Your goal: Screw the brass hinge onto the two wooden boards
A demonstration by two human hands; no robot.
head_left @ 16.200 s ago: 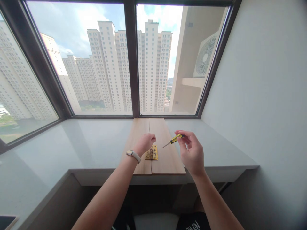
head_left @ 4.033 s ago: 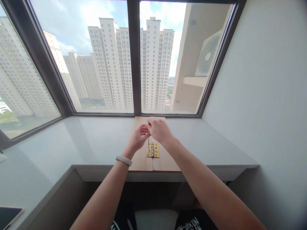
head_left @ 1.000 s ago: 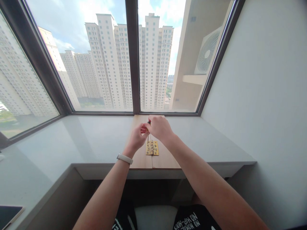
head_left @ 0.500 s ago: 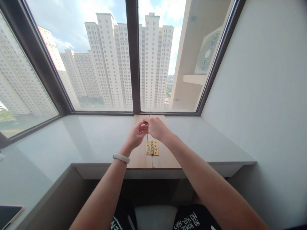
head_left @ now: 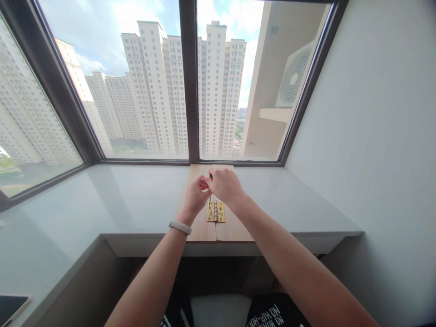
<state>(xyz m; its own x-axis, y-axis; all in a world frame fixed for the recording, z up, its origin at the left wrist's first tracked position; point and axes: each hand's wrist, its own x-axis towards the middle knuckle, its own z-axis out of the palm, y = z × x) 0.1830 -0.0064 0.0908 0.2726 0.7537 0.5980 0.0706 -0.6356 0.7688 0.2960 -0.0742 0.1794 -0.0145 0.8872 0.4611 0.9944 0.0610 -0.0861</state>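
A screwdriver [head_left: 210, 200] stands nearly upright, its thin shaft reaching down to the left leaf of a brass-coloured hinge [head_left: 215, 212]. My right hand [head_left: 226, 185] is closed around the top of its handle, which is mostly hidden by fingers. Against the handle, from the left, my left hand [head_left: 197, 193] has its fingers curled in. The hinge lies open and flat across the seam of two light wooden boards [head_left: 199, 234], and several screw heads show on both leaves. Whether the tip sits in a screw is too small to tell.
The boards rest on a white windowsill counter [head_left: 143, 200] below a dark-framed window [head_left: 192, 91]. A dark flat device [head_left: 12, 309] lies at the lower left corner. A white wall [head_left: 374, 113] rises on the right, and a pale seat [head_left: 220, 311] shows between my legs.
My left hand has shifted slightly right and turned in toward the right hand, covering more of the handle. The right hand has rotated a little around the handle top. The hinge stays put.
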